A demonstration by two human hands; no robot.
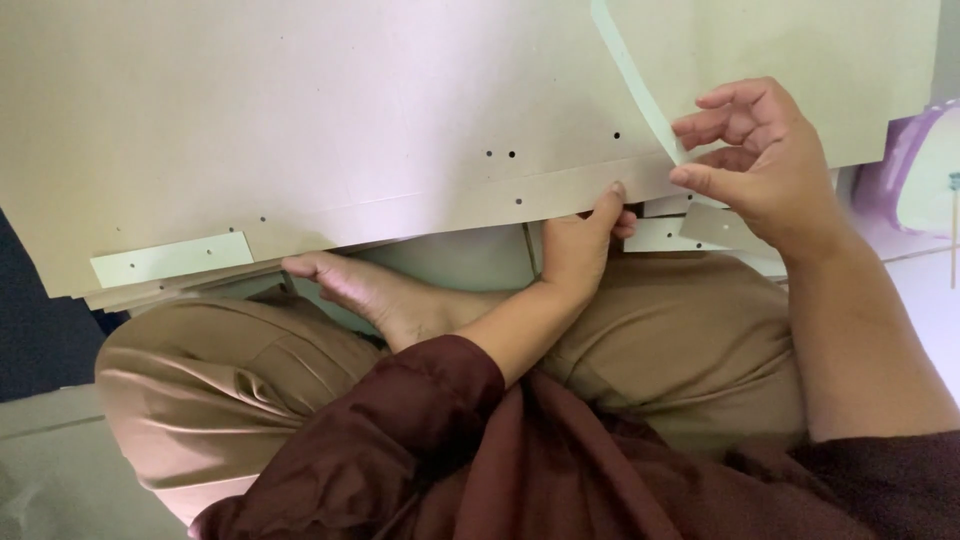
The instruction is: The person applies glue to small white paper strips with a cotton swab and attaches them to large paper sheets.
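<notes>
Pale floor under crossed legs, left hand [578, 245] pressed on cardboard sheet [300, 130], right hand [760, 165] pinching pale tape strip [635, 75].

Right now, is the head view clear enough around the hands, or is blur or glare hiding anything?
Head view: soft, even light, no glare; the right hand pinching the pale strip looks slightly soft; the left hand on the cardboard sheet is sharp, shadowing the edge beneath.

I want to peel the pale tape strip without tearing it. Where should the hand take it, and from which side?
Judging by its pose, grip the pale tape strip at its lifted lower end, where the right hand pinches it near the cardboard sheet edge. Come from the right: that end is free, while the upper part looks stuck. The left hand presses the edge.
</notes>
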